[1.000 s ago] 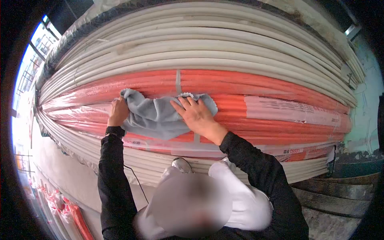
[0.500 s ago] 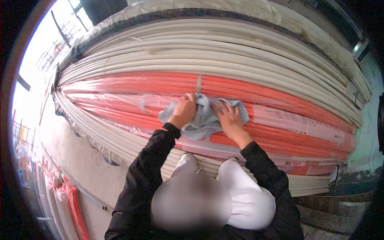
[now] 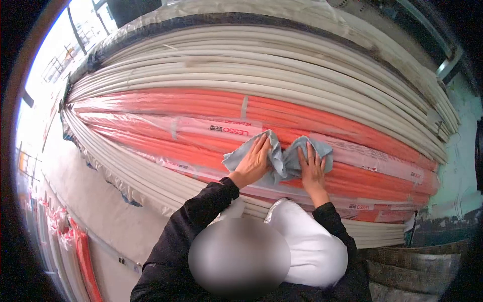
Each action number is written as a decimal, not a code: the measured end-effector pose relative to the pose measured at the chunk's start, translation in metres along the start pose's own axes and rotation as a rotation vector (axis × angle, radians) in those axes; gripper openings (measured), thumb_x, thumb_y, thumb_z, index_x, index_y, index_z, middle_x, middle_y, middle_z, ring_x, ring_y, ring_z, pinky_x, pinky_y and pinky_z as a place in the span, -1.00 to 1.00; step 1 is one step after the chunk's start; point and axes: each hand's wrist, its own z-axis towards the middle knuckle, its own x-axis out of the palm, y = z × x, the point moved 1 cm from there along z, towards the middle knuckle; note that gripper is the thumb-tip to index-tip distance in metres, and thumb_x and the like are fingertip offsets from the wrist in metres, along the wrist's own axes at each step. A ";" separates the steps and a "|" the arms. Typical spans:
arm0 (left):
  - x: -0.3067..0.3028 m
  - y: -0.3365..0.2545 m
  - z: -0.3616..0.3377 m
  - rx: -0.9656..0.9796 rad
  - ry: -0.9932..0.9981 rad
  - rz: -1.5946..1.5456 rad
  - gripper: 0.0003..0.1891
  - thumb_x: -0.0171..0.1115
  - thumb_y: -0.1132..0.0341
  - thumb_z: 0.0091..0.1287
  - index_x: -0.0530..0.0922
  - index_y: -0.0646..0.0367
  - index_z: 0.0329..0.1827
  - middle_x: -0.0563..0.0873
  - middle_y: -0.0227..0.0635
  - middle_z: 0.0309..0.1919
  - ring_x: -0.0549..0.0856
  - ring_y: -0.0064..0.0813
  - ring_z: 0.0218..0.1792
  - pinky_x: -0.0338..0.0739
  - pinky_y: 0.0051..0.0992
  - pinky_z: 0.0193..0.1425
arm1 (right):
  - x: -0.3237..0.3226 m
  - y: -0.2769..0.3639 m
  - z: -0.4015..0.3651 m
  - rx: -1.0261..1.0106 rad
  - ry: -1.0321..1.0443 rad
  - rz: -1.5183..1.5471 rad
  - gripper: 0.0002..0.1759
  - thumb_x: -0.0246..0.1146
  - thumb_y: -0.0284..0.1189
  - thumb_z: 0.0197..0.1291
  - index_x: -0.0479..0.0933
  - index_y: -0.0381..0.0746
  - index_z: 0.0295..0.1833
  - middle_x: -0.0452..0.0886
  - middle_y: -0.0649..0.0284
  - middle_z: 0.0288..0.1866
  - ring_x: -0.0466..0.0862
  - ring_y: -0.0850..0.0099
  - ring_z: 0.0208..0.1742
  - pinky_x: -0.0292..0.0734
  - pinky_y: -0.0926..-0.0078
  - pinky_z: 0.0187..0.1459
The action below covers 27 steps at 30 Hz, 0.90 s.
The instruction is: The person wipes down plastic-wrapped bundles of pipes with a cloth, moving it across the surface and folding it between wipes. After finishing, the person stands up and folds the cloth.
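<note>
At the lower middle of the frame, the white trouser leg (image 3: 314, 246) comes close below the hands. The left hand (image 3: 253, 165) and the right hand (image 3: 313, 170) lie unclenched, their fingers stretched upon the grey cloth (image 3: 289, 162). This cloth is under both palms, bunched between them, on the red plastic-wrapped bundles (image 3: 201, 103). Grey-white pipes (image 3: 251, 63) run above the bundles, and also below. At the left edge they gather narrowly; at the right stands the pale green wall (image 3: 457, 133). The lower left shows a bare grey surface (image 3: 118, 216).
</note>
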 end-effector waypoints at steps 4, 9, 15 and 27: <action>0.005 0.003 0.005 0.111 0.199 0.376 0.02 0.43 0.01 0.23 0.09 0.39 0.61 0.12 0.11 0.63 0.05 0.10 0.66 -0.05 -0.04 0.72 | -0.013 -0.004 0.007 0.092 0.059 0.057 -0.01 0.21 -0.65 0.19 0.07 0.14 0.70 -0.04 0.12 0.75 0.25 -0.04 0.59 -0.02 -0.35 0.57; 0.000 0.009 0.019 0.135 0.298 0.538 0.09 0.34 -0.18 0.23 0.09 0.43 0.61 0.14 0.05 0.64 0.07 0.08 0.65 -0.06 -0.06 0.72 | -0.013 -0.004 0.034 0.108 0.030 -0.014 -0.08 0.27 -0.57 0.17 0.13 -0.04 0.66 0.13 0.04 0.67 0.31 -0.05 0.54 0.05 -0.26 0.56; -0.003 0.025 0.052 0.096 0.239 0.477 0.06 0.48 -0.04 0.10 0.20 0.47 0.54 0.37 0.07 0.46 0.37 -0.01 0.46 0.22 -0.13 0.56 | -0.020 -0.011 0.055 0.021 -0.028 -0.060 -0.22 0.28 -0.57 0.13 0.26 -0.28 0.52 0.36 -0.04 0.44 0.38 -0.01 0.47 0.16 -0.17 0.51; 0.008 0.029 0.051 0.041 0.152 0.498 -0.38 0.33 0.26 0.18 0.44 0.34 0.31 0.54 -0.13 0.08 0.54 -0.14 0.14 0.45 -0.22 0.26 | -0.015 -0.007 0.055 0.034 -0.088 0.035 -0.33 0.33 -0.66 -0.03 0.43 -0.27 0.30 0.47 0.04 0.21 0.47 0.04 0.31 0.27 -0.03 0.37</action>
